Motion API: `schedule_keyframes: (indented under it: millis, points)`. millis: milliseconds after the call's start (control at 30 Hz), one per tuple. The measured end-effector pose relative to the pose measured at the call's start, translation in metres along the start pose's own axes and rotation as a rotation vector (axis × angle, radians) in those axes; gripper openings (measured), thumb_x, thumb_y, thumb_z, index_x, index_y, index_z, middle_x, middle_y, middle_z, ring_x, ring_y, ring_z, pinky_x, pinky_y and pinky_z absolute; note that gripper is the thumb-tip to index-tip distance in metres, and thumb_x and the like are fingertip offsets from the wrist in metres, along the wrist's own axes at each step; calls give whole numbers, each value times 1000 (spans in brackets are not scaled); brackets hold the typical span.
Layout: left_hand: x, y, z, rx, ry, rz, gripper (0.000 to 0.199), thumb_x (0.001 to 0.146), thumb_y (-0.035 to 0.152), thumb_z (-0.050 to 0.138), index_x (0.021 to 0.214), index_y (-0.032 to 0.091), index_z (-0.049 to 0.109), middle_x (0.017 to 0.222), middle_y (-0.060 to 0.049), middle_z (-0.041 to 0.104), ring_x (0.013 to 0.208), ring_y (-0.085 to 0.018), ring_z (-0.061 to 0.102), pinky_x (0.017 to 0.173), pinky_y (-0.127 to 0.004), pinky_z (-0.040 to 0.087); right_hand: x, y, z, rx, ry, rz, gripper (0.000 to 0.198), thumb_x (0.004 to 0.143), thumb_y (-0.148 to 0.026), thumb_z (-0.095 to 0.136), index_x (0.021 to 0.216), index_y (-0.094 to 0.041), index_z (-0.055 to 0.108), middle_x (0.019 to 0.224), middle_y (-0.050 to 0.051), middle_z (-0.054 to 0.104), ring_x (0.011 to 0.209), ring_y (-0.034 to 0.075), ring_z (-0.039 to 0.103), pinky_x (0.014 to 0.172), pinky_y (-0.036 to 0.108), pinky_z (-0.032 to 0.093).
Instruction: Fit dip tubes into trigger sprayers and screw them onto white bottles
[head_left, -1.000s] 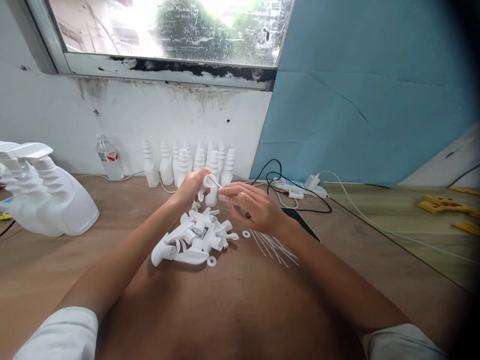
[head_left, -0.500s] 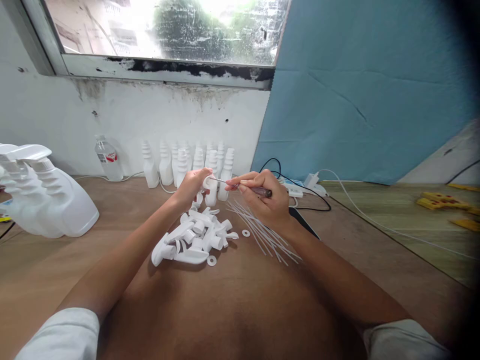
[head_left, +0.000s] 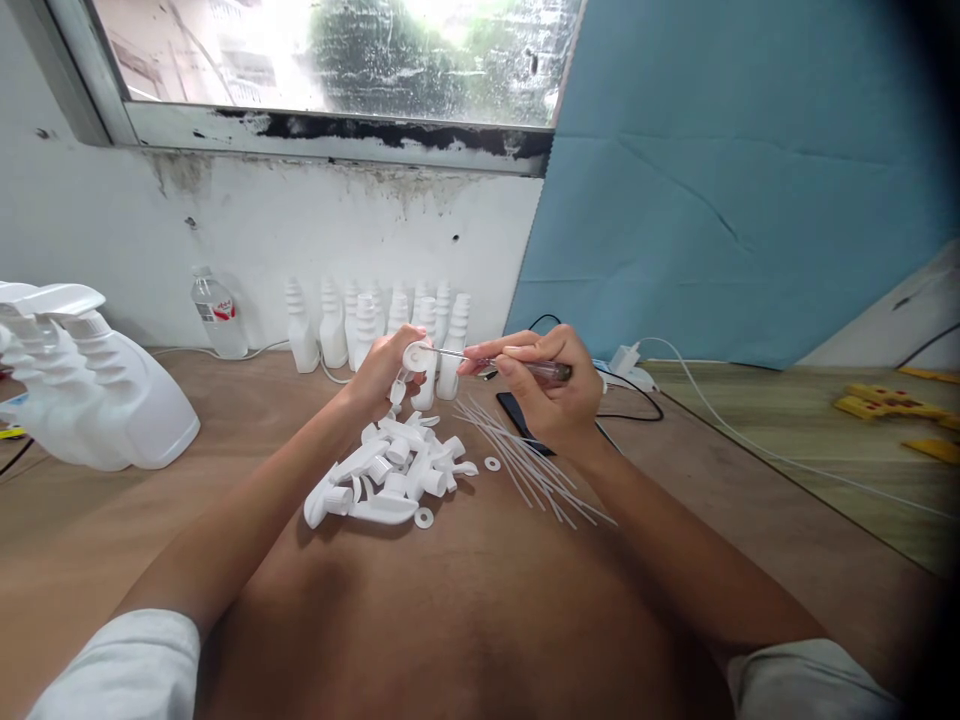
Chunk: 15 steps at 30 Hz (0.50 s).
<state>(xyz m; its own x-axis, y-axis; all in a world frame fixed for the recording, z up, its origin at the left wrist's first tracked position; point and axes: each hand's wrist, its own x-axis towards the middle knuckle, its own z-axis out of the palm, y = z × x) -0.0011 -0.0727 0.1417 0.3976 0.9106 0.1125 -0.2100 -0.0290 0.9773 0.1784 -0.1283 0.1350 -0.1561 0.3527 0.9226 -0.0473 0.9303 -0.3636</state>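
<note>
My left hand (head_left: 386, 372) is closed around a white trigger spray head (head_left: 415, 357), its round cap opening turned toward me and to the right. In my right hand (head_left: 546, 385) is a screwdriver (head_left: 551, 370) with a dark translucent handle. Its thin metal shaft points left, and the tip meets the rim of the cap opening. Below my hands lies a heap of white spray heads (head_left: 397, 455). Two white ring washers (head_left: 492, 464) are on the table near the heap. Several thin white tubes (head_left: 525, 470) lie fanned out under my right hand.
White bottles (head_left: 302, 335) stand in a group against the wall. Large white spray bottles (head_left: 142, 400) are at the left, near a clear plastic bottle (head_left: 219, 315). A dark phone-like slab (head_left: 517, 418), cables and a white charger (head_left: 624, 360) lie to the right on the brown table (head_left: 450, 600).
My right hand has moved right with the screwdriver, uncovering more of the dark slab. My left hand has turned the spray head so its opening faces me more.
</note>
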Motion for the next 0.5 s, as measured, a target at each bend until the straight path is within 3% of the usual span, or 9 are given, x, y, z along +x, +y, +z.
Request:
schedule_keyframes:
  millis: [100, 300, 500]
  points:
    - [1, -3, -1, 67, -26, 97, 27, 81, 41, 54, 70, 16, 51, 49, 3, 45, 41, -7, 40, 39, -16, 31, 5, -7, -5, 29, -53, 74, 10, 91, -15, 57, 88, -20, 49, 101, 5, 72, 81, 17, 71, 75, 43, 61]
    - [0, -6, -1, 269, -99, 96, 31, 84, 42, 51, 67, 17, 49, 52, 4, 41, 40, -6, 35, 39, -18, 28, 16, -7, -19, 128, -56, 307, 21, 89, -26, 64, 81, -20, 45, 89, 3, 73, 74, 17, 71, 69, 40, 60]
    - [-5, 1, -6, 780, -96, 237, 26, 84, 38, 50, 70, 16, 55, 58, 4, 36, 49, -7, 32, 45, -20, 24, 14, 1, -19, 198, -133, 543, 23, 86, -28, 65, 80, -19, 45, 77, 1, 72, 63, 17, 69, 66, 38, 59]
